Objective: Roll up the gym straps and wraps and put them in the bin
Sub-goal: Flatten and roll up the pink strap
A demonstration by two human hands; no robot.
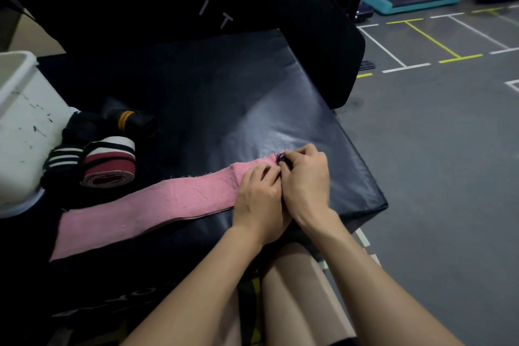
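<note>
My left hand (259, 194) and right hand (304, 180) pinch the pink wrap's (146, 211) far end on the black pad (224, 98); a loose first turn could unravel.

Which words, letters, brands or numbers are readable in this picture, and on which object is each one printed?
"FIT": pale letters on the black upright pad behind the black padded box; the word may continue out of sight.
Pale lettering on the front face of the box: too dark and blurred to read.
White bin: only dark scuff marks, no text.
Pink wrap and rolled wraps: no text visible.
</note>
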